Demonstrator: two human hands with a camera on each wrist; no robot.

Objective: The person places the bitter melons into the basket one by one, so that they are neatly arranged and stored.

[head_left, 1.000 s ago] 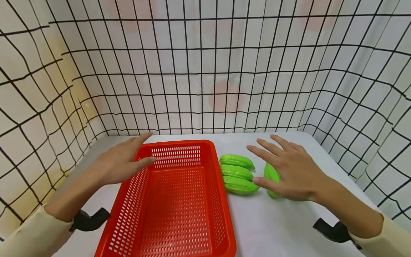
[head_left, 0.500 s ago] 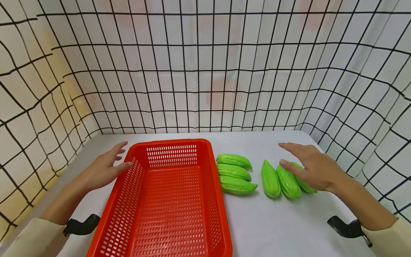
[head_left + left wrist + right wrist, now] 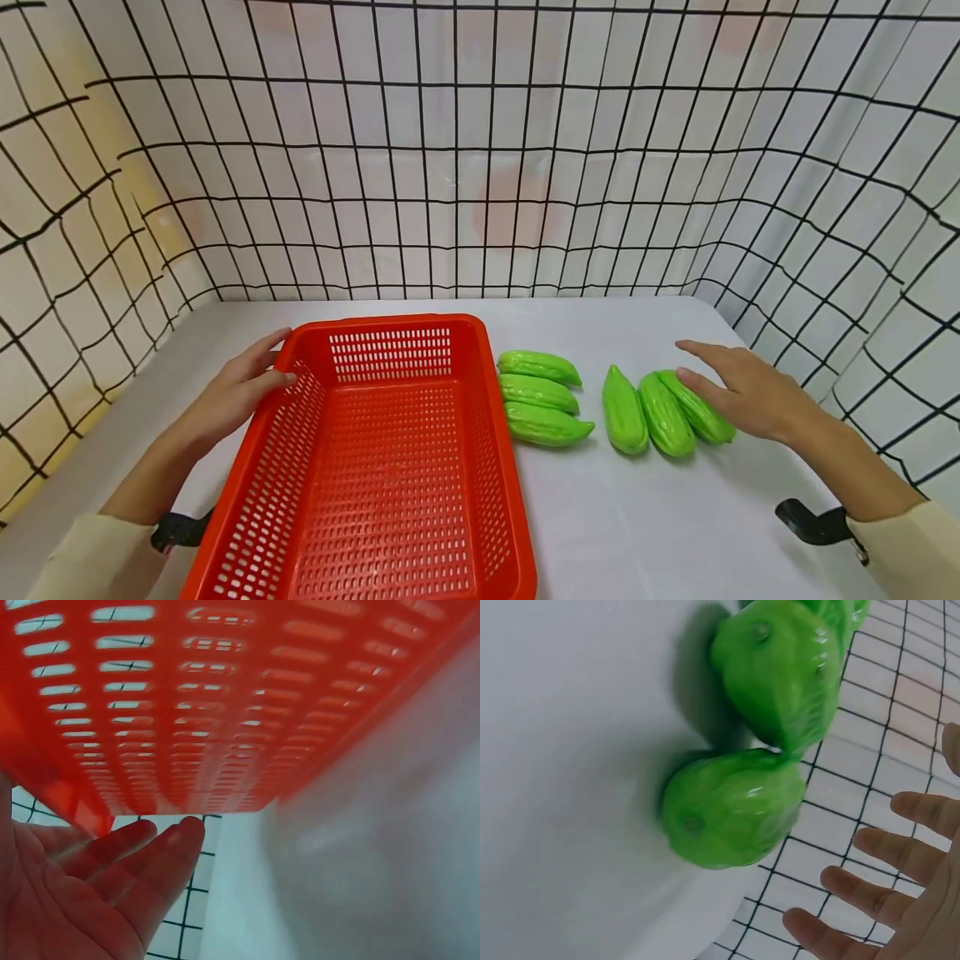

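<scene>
My left hand (image 3: pixel 231 398) is at the left rim of the red plastic basket (image 3: pixel 501 433), its thumb over the rim. In the left wrist view, its extended fingers (image 3: pixel 161 874) lie by the basket's outer side; firm contact cannot be told. Three glossy green bitter gourds (image 3: pixel 542 393) lie stacked side by side along the basket's right wall. Three more bitter gourds (image 3: pixel 664 417) lie farther right, pointing away from me. My right hand (image 3: pixel 761 398) hovers beside the rightmost gourd, fingers spread and holding nothing. The right wrist view shows the gourd ends (image 3: pixel 731 814) apart from the fingers.
The basket's perforated floor (image 3: pixel 386 483) is bare. Black wire grid (image 3: pixel 465 200) walls the white table (image 3: pixel 630 533) at the back and both sides. A dark camera mount (image 3: pixel 813 523) sits on each wrist.
My left hand has moved down to the basket's left rim. My right hand has moved right, uncovering the right-hand gourds. The head view has tilted slightly down.
</scene>
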